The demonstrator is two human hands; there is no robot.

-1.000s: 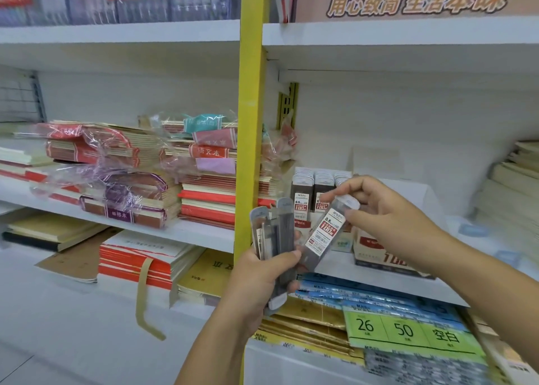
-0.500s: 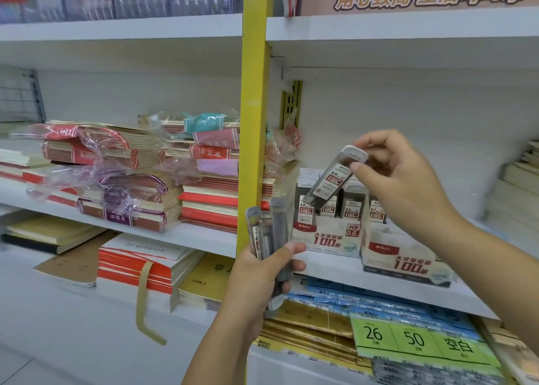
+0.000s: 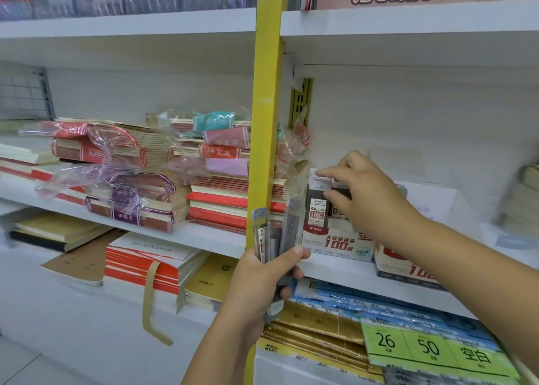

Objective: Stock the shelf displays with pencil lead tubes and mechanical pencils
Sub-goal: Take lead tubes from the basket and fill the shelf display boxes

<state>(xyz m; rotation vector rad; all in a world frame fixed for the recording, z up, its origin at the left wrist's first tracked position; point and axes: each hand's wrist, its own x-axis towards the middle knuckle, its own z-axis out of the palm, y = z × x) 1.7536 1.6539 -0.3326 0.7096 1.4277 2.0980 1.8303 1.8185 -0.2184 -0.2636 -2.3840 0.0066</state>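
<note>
**While gripping a bundle, seating one tube in the box**

While reaching across the white shelf board (image 3: pixel 204 236), working past a yellow upright (image 3: pixel 267 122) just left of the display box (image 3: pixel 335 244). Crowding the left bay: notebook stacks (image 3: pixel 122 157) in crinkled clear film, red and cream spines lying flat. Sitting just right of the first box: a second box (image 3: pixel 408 271), partly hidden behind the forearm (image 3: pixel 466 262). Lying on the lower, nearer shelf: blue packs (image 3: pixel 350 294), gold packs (image 3: pixel 315 323) and green label sheets (image 3: pixel 431 346).

Extending the right hand (image 3: pixel 364 198) from the near right, palm down, forefinger lying over the cap of a lead tube (image 3: pixel 318 206) and thumb pressing its right side, pinching it. Standing upright in the left end of the display box: this dark, flat-sided tube with a white-and-red label. Holding up the left hand (image 3: pixel 262 282) nearer, in front of the upright, fingers and thumb curling round a bundle of lead tubes (image 3: pixel 275 233), grey translucent plastic, fanning slightly above the fist and covering the box's near-left corner.
</note>
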